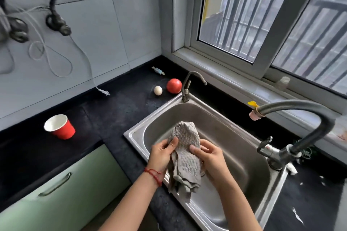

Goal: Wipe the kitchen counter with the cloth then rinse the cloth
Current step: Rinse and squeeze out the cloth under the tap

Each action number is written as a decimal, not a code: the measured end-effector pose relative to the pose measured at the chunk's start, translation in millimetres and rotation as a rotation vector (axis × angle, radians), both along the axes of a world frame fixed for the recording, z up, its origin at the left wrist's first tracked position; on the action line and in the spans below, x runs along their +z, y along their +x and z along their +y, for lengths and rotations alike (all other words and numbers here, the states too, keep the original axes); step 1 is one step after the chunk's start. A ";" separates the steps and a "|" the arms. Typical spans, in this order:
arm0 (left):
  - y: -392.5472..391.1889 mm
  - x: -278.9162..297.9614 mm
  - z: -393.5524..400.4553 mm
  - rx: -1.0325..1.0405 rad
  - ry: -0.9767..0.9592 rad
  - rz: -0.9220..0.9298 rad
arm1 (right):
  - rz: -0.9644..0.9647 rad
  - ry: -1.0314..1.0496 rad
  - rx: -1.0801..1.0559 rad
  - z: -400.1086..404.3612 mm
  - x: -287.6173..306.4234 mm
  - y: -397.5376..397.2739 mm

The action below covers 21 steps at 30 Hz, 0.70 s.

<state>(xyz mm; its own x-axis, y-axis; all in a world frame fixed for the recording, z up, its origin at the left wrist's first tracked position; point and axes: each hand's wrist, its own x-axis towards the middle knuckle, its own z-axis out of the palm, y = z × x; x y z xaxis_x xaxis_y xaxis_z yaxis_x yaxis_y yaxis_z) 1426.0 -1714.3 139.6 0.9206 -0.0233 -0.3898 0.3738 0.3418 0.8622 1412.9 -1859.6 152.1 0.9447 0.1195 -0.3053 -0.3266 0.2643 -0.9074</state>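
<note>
A grey waffle-textured cloth (185,148) hangs bunched over the steel sink (234,148). My left hand (162,155) grips its left side, thumb pressed on the fabric. On the cloth's right side my right hand (210,157) holds it too. The lower end of the cloth droops over the sink's front rim. The dark counter (112,110) runs along the left and behind the sink. A large grey hose tap (304,124) arches over the right of the basin; no water is visible from it.
A red paper cup (60,126) stands on the counter at left. An egg (158,90) and a tomato (174,85) lie behind the sink beside a small tap (187,85). A loose plug (104,92) rests on the counter. White scraps (297,215) litter the right.
</note>
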 end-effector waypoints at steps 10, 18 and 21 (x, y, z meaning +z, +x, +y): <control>-6.6 11.5 12.5 -0.411 0.144 0.016 | -0.284 -0.026 -0.070 -2.0 2.2 0.5; -5.8 13.3 30.9 -0.315 -0.104 0.120 | -0.427 -0.086 0.259 -11.7 10.3 2.2; -11.8 16.1 33.0 -0.231 -0.360 0.199 | -0.635 -0.437 0.232 -6.3 15.5 6.8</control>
